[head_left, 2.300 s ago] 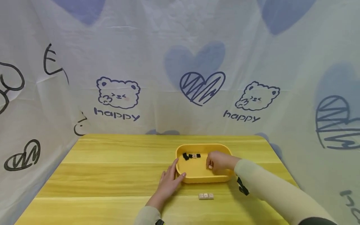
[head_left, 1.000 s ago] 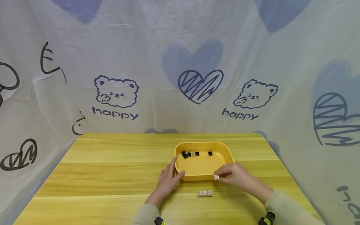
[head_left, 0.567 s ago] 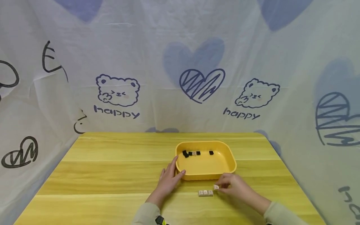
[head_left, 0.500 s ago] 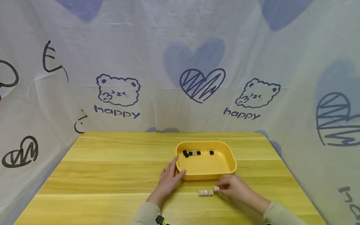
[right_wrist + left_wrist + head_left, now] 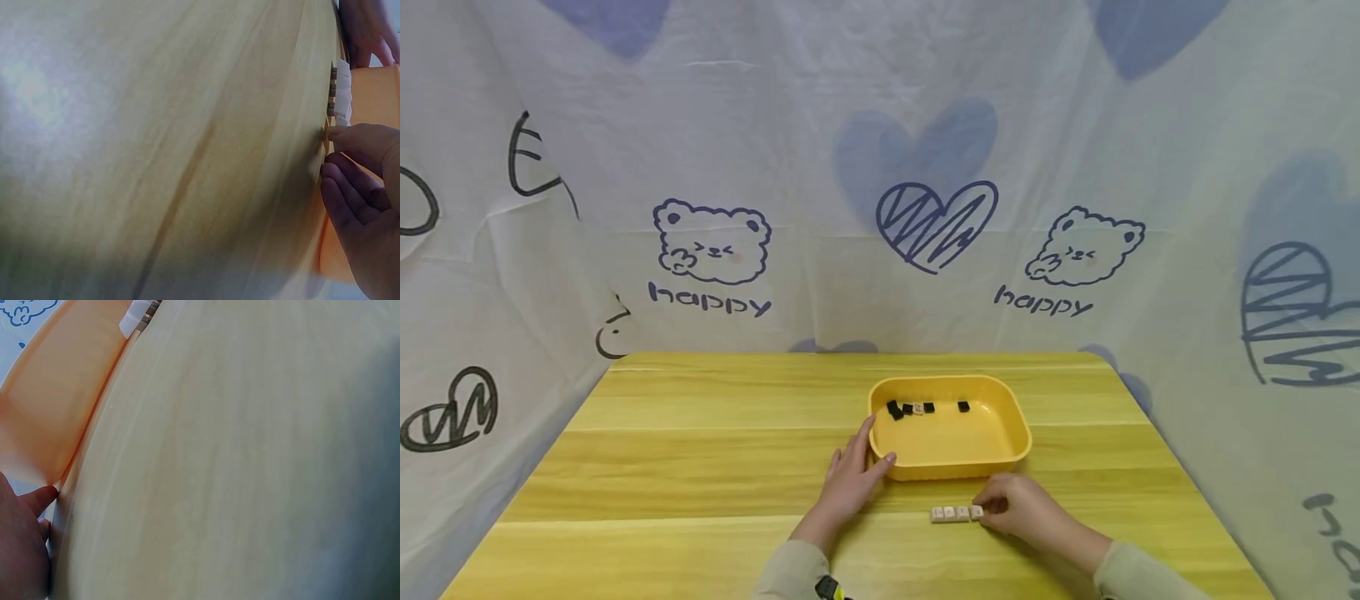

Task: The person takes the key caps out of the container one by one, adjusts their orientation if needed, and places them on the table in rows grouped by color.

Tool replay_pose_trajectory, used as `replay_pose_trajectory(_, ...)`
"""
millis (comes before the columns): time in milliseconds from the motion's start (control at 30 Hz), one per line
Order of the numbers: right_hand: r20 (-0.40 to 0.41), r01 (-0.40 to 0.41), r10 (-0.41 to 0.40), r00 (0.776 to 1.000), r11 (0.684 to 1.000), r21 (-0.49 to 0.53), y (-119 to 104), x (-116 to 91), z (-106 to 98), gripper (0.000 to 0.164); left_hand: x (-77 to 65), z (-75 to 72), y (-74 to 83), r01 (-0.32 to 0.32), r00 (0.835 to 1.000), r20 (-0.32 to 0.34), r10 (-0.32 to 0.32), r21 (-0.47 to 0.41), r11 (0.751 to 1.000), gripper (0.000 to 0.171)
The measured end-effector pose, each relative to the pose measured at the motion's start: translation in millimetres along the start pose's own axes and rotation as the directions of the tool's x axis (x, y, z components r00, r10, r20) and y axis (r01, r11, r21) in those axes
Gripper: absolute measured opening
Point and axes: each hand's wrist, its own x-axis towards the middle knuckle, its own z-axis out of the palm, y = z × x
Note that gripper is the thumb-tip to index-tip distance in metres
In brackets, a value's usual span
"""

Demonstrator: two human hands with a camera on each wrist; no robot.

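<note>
In the head view, a row of pale keycaps (image 5: 949, 514) with small dark marks lies on the table in front of the yellow tray (image 5: 951, 472). My right hand (image 5: 1022, 510) pinches a pale keycap (image 5: 977, 512) between thumb and index finger at the row's right end, nearly level with the others; whether it touches its neighbour I cannot tell. My left hand (image 5: 847, 482) rests against the tray's left side, thumb at the front corner and fingers extended along the wall. The right wrist view shows the row edge-on (image 5: 342, 90) beside my fingertips (image 5: 337, 132).
Inside the tray, near its back wall, lie several black keycaps (image 5: 895, 409) and one pale keycap (image 5: 918, 409); a single black keycap (image 5: 963, 407) sits apart to the right. A printed white cloth (image 5: 820, 250) hangs behind the wood-grain table (image 5: 700, 467).
My right hand has carried a pale keycap from inside the tray, over its front rim, and down to the right end of the row. The left hand has stayed at the tray.
</note>
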Motion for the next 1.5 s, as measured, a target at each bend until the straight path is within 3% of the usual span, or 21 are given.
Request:
replay_pose_trajectory(233,-0.008,0.005,-0.005,1.0,0.999,-0.041,-3.5,1.7,0.3,0.016,0.3,-0.3,-0.2,-0.018,1.0,-0.004,0.018,-0.006,1.0,0.076)
replay_pose_trajectory(933,-0.017,-0.013,0.012,1.0,0.998,-0.057,-5.8,2.4,-1.9,0.017,-1.3,-3.6,4.5,0.009,1.0,0.009,-0.009,0.009,1.0,0.073)
replay_pose_trajectory(1300,-0.084,0.093,-0.099,0.992,0.993,-0.074,-27.7,9.0,-26.0,0.019,-0.9,-4.1,6.5,0.016,1.0,0.017,-0.016,0.012,1.0,0.073)
replay_pose_trajectory(1500,-0.094,0.075,-0.089,0.992,0.987,-0.145,-44.4,27.7,-41.2,0.02,-1.2,-6.7,7.4,0.01,1.0,0.016,-0.01,0.01,1.0,0.072)
